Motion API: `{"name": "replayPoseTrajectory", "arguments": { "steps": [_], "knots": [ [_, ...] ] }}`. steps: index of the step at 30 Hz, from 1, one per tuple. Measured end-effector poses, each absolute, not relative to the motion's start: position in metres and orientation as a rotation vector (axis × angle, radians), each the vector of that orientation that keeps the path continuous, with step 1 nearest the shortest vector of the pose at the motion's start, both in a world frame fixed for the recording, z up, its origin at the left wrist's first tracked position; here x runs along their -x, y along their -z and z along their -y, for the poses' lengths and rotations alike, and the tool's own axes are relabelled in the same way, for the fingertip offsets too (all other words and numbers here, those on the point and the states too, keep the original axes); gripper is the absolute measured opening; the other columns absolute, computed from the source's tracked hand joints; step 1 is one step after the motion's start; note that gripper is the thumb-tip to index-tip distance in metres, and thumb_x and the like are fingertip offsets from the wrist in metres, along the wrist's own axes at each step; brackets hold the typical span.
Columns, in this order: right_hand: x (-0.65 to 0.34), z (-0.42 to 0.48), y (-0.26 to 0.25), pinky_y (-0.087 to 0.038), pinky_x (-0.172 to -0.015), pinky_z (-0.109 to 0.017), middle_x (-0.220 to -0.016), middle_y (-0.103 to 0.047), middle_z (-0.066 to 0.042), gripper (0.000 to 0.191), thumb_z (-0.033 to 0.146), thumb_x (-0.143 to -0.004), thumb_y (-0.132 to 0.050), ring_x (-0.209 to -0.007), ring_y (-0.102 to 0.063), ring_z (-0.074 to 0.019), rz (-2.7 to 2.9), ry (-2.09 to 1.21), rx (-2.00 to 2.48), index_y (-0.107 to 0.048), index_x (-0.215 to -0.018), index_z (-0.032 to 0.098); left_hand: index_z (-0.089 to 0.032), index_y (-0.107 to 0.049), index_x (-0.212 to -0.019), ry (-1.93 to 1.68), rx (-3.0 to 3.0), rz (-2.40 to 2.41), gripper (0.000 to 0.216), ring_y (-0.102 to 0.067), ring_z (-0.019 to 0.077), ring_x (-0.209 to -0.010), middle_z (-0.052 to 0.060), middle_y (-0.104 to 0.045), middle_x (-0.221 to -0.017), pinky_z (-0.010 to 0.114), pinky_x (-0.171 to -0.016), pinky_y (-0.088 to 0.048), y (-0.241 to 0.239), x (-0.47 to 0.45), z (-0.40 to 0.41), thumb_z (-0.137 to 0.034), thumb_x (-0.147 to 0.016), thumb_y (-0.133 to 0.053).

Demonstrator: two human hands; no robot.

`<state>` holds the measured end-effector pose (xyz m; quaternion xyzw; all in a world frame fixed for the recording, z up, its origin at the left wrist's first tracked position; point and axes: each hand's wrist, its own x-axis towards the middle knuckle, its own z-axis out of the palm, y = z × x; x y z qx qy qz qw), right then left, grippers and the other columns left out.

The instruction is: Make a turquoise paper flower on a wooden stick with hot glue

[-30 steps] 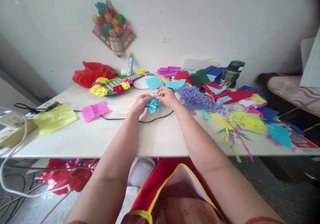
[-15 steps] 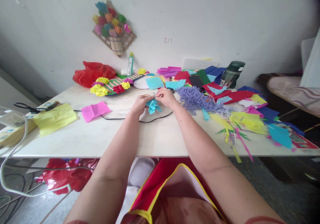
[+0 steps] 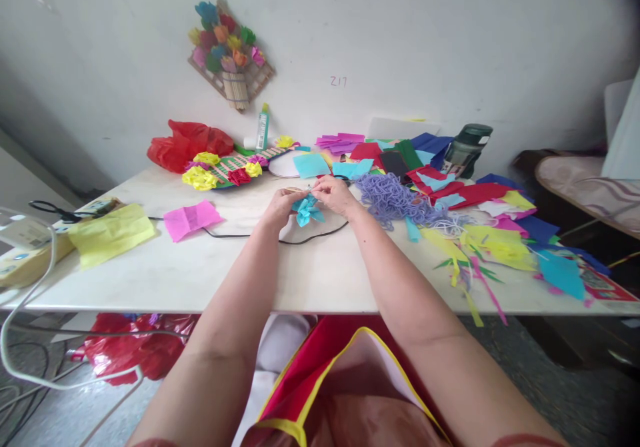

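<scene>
Light-blue paper flower: turned slightly between the left hand and right hand, its petals now showing a different outline. Head view: shifted slightly, the floral wall ornament appearing a little farther right.

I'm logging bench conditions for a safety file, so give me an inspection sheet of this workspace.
Surface: pale table, partly covered.
Work in hand: crumpled blue paper between the hands.
Clutter: purple yarn and loose coloured paper to the right; pink sheet and yellow sheet to the left.
Hands: left hand holds the blue paper; right hand at its upper end, exact grip too small to tell.
Cables: black cable across the table near the hands; white cable hanging at the left end.
Surroundings: flower decoration on the wall; red bag under the table.
</scene>
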<state>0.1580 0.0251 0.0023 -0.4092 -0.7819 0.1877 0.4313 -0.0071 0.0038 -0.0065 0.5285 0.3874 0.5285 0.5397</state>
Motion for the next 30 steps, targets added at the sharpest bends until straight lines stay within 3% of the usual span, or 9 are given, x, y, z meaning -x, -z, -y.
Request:
{"name": "replayPoseTrajectory", "arguments": {
  "steps": [14, 22, 30],
  "knots": [
    [-0.165, -0.036, 0.004, -0.047, -0.079, -0.027, -0.091, -0.067, -0.004, 0.02, 0.017, -0.082, -0.062, -0.082, -0.061, -0.0142, 2.101, -0.371, 0.921, -0.073, -0.065, 0.017, -0.015, -0.06, -0.057, -1.187, -1.289, -0.896, 0.031, -0.041, 0.0075, -0.045, -0.003, -0.05, -0.051, 0.021, -0.042, -0.03, 0.007, 0.008, -0.003, -0.039, -0.052, -0.08],
    [-0.164, -0.033, 0.002, -0.046, -0.076, -0.029, -0.098, -0.068, -0.005, 0.015, 0.019, -0.082, -0.062, -0.085, -0.061, -0.0167, 2.106, -0.21, 0.968, -0.072, -0.07, 0.019, -0.014, -0.067, -0.063, -1.176, -1.259, -0.915, 0.033, -0.051, 0.0121, -0.053, 0.002, -0.062, -0.06, 0.024, -0.049, -0.038, 0.008, 0.008, -0.005, -0.042, -0.052, -0.08],
    [-0.163, -0.03, 0.001, -0.045, -0.072, -0.028, -0.101, -0.067, -0.004, 0.012, 0.019, -0.078, -0.063, -0.082, -0.06, -0.0151, 2.06, -0.25, 0.975, -0.07, -0.068, 0.019, -0.015, -0.061, -0.056, -1.229, -1.249, -0.937, 0.033, -0.046, 0.0102, -0.048, -0.001, -0.054, -0.052, 0.024, -0.045, -0.036, 0.007, 0.008, -0.006, -0.043, -0.055, -0.078]
  ]
}}
